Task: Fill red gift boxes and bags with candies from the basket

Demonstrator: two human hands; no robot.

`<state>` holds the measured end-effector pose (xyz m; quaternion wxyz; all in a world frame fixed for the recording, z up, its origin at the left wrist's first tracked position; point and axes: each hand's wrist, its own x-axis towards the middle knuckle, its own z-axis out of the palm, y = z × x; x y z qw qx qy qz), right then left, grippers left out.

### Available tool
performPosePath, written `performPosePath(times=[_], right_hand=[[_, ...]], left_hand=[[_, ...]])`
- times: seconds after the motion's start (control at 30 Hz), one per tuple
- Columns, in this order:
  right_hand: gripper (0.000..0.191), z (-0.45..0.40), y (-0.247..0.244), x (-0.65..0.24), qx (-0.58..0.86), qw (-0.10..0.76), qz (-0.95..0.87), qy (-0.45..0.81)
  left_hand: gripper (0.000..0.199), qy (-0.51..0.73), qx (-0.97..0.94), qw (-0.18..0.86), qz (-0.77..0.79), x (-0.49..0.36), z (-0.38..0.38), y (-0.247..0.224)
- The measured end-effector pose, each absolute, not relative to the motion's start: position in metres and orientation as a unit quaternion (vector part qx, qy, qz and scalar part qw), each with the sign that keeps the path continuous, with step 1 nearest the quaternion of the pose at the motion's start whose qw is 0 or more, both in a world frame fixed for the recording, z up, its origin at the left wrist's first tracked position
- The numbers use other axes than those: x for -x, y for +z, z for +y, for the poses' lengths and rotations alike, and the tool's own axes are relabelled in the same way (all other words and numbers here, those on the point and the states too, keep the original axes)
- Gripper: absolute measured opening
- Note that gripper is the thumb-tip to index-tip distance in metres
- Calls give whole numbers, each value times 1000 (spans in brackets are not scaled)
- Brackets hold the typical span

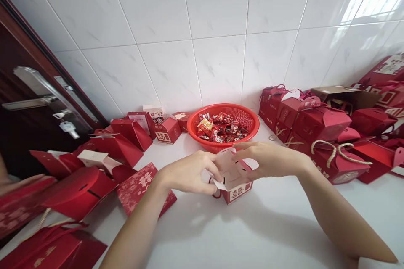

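A small red gift box point(239, 194) with a pale inside stands on the white table in front of me, its top flaps raised. My left hand point(193, 172) pinches the left flap between thumb and fingers. From the other side, my right hand point(268, 159) grips the box, fingers at the back flap and thumb by the right wall. A dark red cord loop hangs at the box's left side. Directly behind it sits a red plastic basket point(254, 124) of small wrapped sweets point(224, 127).
Filled-out red gift boxes point(328, 124) are stacked on the right, some with rope handles. More red boxes point(126, 147) crowd the left, among them a flat patterned box point(139, 185). Another person's hand point(23, 185) touches a box at the left edge. A tiled wall point(217, 63) stands behind.
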<state>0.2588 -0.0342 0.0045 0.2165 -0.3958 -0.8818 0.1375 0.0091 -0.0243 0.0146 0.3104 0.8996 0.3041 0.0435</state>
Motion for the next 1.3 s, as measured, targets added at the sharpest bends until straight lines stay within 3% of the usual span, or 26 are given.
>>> performPosePath(times=[0.07, 0.3, 0.47, 0.6, 0.8, 1.07, 1.17, 1.3], right_hand=[[25, -35, 5, -262, 409, 155, -889, 136], [44, -32, 10, -264, 525, 3, -841, 126], [60, -27, 9, -263, 546, -87, -818, 162], [67, -22, 3, -261, 528, -109, -822, 182], [82, -17, -3, -259, 518, -94, -828, 195], [61, -23, 9, -270, 519, -17, -843, 143], [50, -19, 17, -283, 506, 74, -853, 105], [34, 5, 21, -291, 476, 254, -834, 114]], left_hand=[[18, 28, -886, 316, 337, -9, -25, 17], [63, 84, -857, 296, 414, -23, -34, 3], [54, 49, -844, 266, 463, -35, -45, -1], [57, 33, -843, 243, 478, -34, -50, -2], [60, 18, -841, 231, 489, -33, -49, -5], [54, 16, -841, 207, 500, -33, -42, 0], [60, 64, -853, 229, 464, -22, -32, 2], [50, 162, -843, 237, 454, -14, 2, 7]])
